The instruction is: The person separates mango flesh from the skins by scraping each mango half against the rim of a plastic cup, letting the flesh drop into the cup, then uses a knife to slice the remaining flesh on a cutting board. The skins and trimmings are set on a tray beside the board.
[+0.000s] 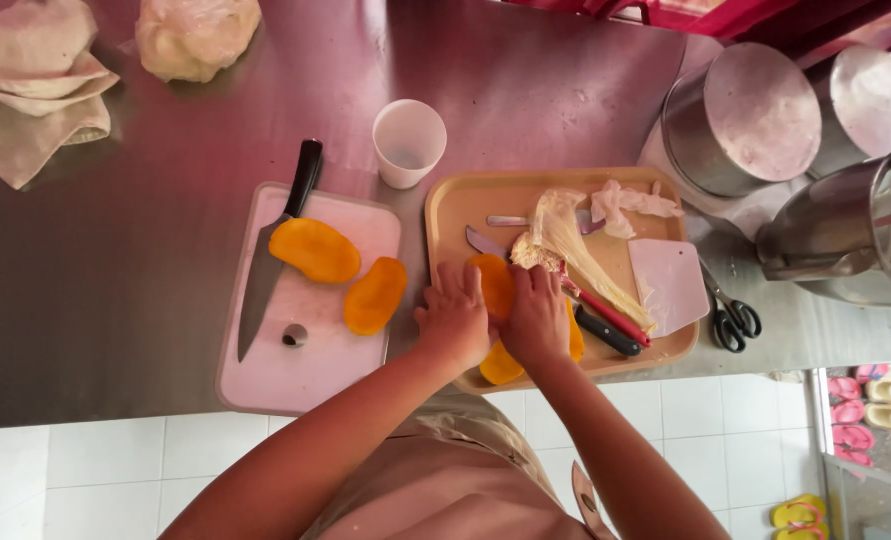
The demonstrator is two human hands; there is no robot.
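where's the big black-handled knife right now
In the head view, the large black-handled knife lies along the left edge of the pale pink cutting board, left of the two peeled orange mango halves, away from both hands.

Worktop is brushed metal with a dull sheen; lidded pots are shiny steel. Cutting board and tan tray look smooth matt plastic. Mango halves glisten wet; cloth is soft, crumpled.

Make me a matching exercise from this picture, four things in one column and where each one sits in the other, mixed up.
Things:
1. big knife
2. white cup
3. scissors
4. folded cloth

Places:
A. far left corner of the counter
B. on the pink cutting board
C. counter, right of the tan tray
D. between board and tray, farther back

Pairs: 1-B, 2-D, 3-C, 4-A
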